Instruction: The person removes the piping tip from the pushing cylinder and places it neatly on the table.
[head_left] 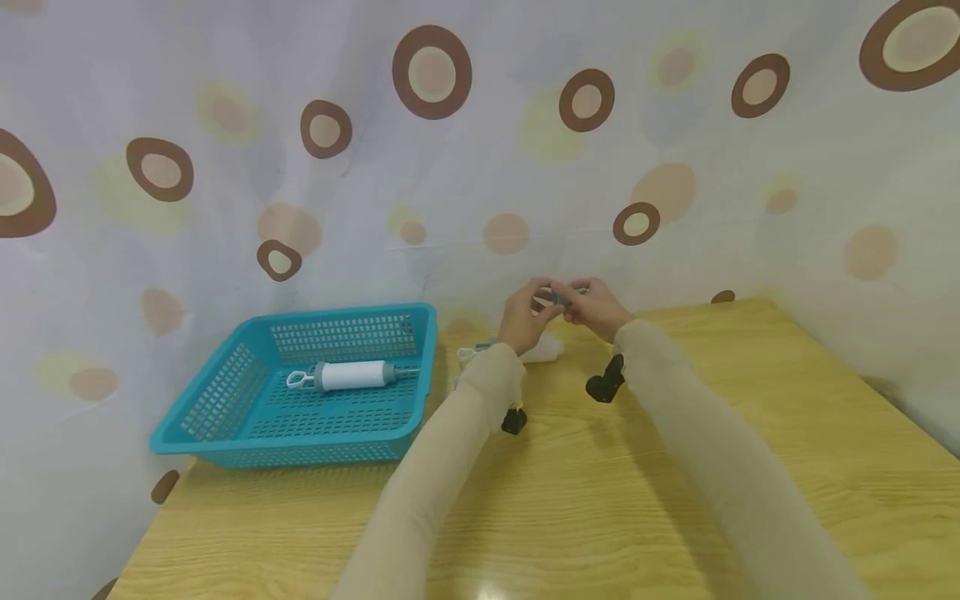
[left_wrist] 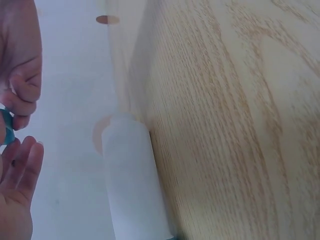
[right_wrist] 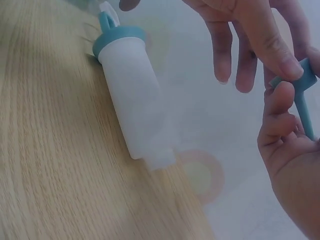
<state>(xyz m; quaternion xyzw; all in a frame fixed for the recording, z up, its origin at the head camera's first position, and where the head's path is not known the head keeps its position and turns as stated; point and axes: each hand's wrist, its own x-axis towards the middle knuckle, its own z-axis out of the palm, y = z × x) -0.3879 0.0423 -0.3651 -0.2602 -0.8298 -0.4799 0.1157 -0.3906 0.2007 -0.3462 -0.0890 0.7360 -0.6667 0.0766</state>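
Up near the wall, both hands meet around a small teal nozzle with a wider head and a thin stem. The left hand pinches its head between thumb and finger, other fingers stretched out. From the other side, the right hand grips it with curled fingers around the stem. Below the hands a white syringe-like tube lies on the table; it has a teal collar and a bare narrow neck. In the head view the left forearm hides part of this tube.
A teal slotted basket stands on the left of the wooden table. In it lies another white syringe with a grey-teal collar, a ring handle and a thin tip. A patterned sheet hangs right behind the table.
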